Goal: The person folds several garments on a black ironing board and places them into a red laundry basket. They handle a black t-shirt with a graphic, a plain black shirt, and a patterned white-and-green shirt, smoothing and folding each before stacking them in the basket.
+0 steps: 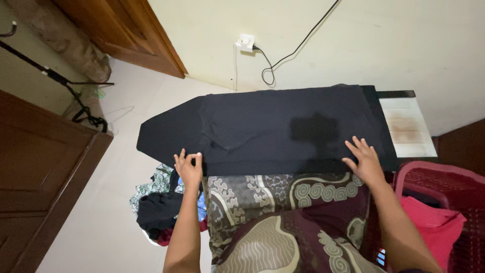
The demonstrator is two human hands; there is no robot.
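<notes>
Two hands (189, 169) (365, 162) (flat) on one black cloth (273, 129)

Counted around the ironing board (406, 126):

- One ironing board, with one bare, scorched end showing at the right.
- One black garment (273, 129) spread over the board.
- Two hands at the board's near edge: one left hand (188, 168), one right hand (365, 161).
- One red plastic basket (444, 177) right of the board, with one pink cloth (437, 220) inside.
- One heap of mixed clothes (159, 202) on the floor below the board's pointed end.
- One wall socket (246, 42) above the board, with one black cable (295, 48) plugged in.
- Two wooden doors left of the board: one far (126, 30), one near (35, 177).
</notes>
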